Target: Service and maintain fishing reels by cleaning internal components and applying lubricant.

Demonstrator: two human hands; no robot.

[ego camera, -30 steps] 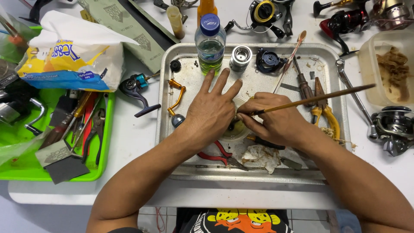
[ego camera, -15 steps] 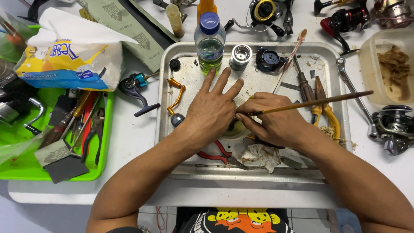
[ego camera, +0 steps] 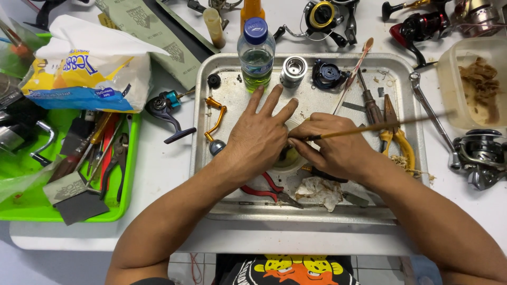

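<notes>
My left hand lies palm down in the metal tray, fingers spread, covering a round pale part that is mostly hidden beneath it. My right hand grips a thin brush with a long orange-brown handle, its tip pressed at the part between both hands. The handle runs off to the right, blurred at its far end.
In the tray lie red-handled pliers, a crumpled rag, a gold reel handle, a water bottle, a silver spool, screwdrivers and yellow pliers. A green tool tray sits left, fishing reels right and behind.
The brush handle has swung slightly, its far end rising and blurring. Both hands stay in place over the part.
</notes>
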